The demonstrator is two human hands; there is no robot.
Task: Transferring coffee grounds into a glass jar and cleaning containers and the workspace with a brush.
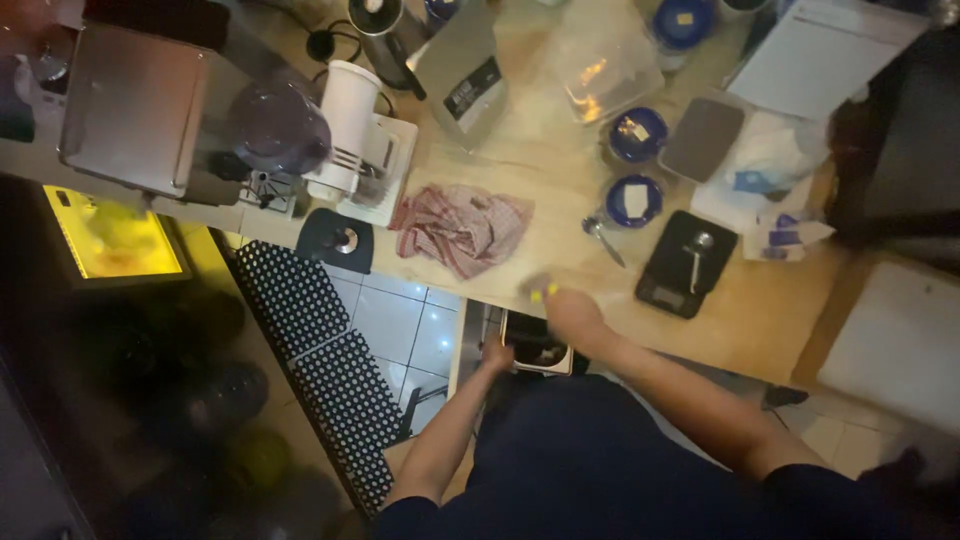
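My left hand [495, 354] reaches below the wooden counter [770, 320] and grips the side of a small pale-rimmed bin [537, 346] with dark contents, held just under the counter's front edge. Just above that bin, my right hand [572, 308] lies on the counter edge. It is motion-blurred, with a small yellowish smear [541, 291] at its fingertips. Whether it holds anything cannot be made out. A crumpled red-patterned cloth [462, 226] lies to the left of my right hand.
A black scale [672, 278] with a spoon on it sits right of my hand; a loose spoon [603, 238] and blue-lidded jars [635, 200] lie behind. A white grinder [350, 125], a steel machine [135, 105] and a grey bag [465, 70] stand at the back. A black dotted mat [320, 340] covers the floor.
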